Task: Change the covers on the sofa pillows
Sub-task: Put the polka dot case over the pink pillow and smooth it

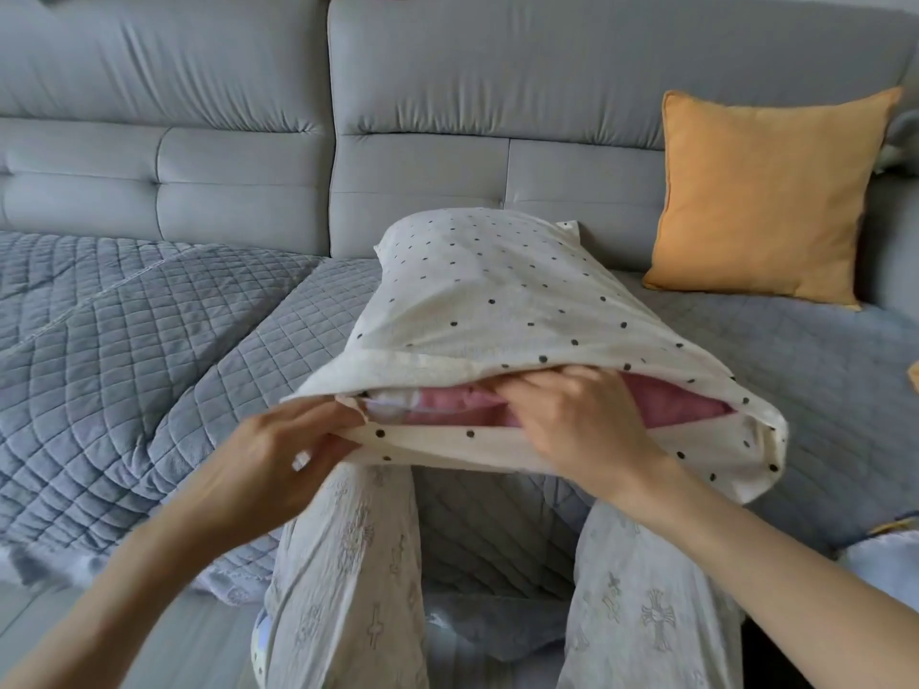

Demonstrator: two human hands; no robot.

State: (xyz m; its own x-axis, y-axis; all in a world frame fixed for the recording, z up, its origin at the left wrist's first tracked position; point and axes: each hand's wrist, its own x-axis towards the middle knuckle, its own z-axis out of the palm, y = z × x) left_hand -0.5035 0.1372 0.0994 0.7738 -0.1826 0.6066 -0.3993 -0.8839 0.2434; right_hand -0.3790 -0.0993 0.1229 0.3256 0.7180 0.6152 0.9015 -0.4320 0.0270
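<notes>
**Dotted cover held open at the sofa's front edge**

The lower hem of the cream, black-dotted fabric cover [497, 310] was pinched by the left hand [278, 455]. The curled fingers of the right hand [572, 415] were tucked into its opening, against the pink inner pillow [666, 405]. An orange square cushion [766, 191] was propped against the grey sofa [497, 116] backrest, towards its right end.

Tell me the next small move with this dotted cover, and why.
Probably push the pink pillow deeper. It shows in the open mouth of the dotted cover. The left hand pinches the lower edge at the left corner, and the right hand reaches its fingers into the opening, so the mouth cannot be closed yet.
</notes>
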